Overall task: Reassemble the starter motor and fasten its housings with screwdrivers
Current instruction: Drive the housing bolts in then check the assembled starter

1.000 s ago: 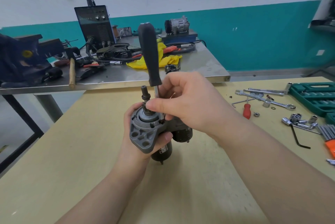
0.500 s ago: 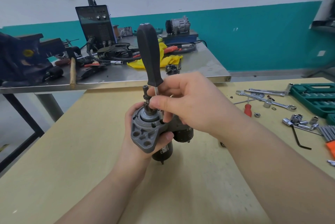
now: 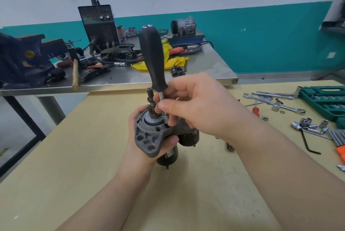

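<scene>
White and teal walls stand behind a steel counter loaded with a dark welding machine, and nearer lies the pale wooden counter where the work is done. On its right side loose chrome wrenches and sockets lie beside a green tool case. Near the middle the grey and black starter motor is held upright above this counter, its shaft pointing up. The left hand grips the motor from behind and below, fingers curled around the grey flange. The right hand pinches the thin metal shank of the black-handled screwdriver, just above the flange. The tip sits at a hole on the flange; the screw itself I cannot see. The housings look already joined, so assembly seems mostly done; tightening the screws probably remains.
</scene>
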A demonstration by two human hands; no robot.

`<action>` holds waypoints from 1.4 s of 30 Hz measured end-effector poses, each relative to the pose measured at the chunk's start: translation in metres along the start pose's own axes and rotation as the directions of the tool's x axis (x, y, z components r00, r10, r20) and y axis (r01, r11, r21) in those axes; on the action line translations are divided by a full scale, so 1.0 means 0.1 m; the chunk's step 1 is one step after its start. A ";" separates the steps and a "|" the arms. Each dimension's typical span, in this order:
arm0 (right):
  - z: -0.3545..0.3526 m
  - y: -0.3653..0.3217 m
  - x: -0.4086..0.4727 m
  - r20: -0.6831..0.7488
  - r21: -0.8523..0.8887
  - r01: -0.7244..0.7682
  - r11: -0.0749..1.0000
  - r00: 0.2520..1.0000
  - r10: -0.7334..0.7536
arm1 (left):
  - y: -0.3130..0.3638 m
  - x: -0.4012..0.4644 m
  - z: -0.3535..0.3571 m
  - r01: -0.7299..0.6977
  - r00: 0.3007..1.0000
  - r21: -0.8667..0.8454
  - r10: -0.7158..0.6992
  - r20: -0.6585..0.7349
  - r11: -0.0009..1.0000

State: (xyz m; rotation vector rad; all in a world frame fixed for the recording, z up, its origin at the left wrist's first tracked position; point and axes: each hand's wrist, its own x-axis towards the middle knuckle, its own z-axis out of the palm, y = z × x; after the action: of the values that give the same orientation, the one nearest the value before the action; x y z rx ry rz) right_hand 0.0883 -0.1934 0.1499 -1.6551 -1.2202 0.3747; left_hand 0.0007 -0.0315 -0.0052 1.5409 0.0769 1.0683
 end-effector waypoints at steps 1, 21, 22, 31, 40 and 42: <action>0.02 0.00 0.00 -0.031 -0.025 0.005 1.000 1.000 -0.006 | -0.01 0.00 0.00 0.000 1.000 0.008 0.000 -0.001 1.000; 0.05 0.05 0.03 0.046 -0.059 0.018 0.998 0.999 -0.016 | 0.01 -0.01 -0.01 0.014 1.000 -0.013 -0.014 -0.001 1.000; 0.08 0.07 0.03 0.035 -0.071 0.025 0.997 0.999 -0.023 | 0.00 -0.01 -0.01 0.001 1.000 -0.012 -0.001 -0.005 1.000; 0.17 0.09 0.06 -0.168 -0.169 -0.066 0.983 0.985 0.037 | -0.02 0.00 0.02 -0.027 0.999 0.012 0.027 0.037 1.000; 0.07 0.07 0.01 0.036 0.113 -0.011 0.994 0.999 0.007 | -0.01 -0.02 -0.01 0.014 1.000 0.002 -0.014 -0.010 1.000; 0.04 0.06 0.02 0.028 0.048 0.008 0.999 1.000 -0.009 | 0.01 -0.03 -0.01 0.030 0.999 0.000 -0.030 -0.015 1.000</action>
State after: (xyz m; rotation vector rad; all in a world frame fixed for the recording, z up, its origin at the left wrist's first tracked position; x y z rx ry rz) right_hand 0.0896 -0.1898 0.1435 -1.6077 -1.2298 0.4205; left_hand -0.0017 -0.0324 -0.0063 1.5270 0.1103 1.0562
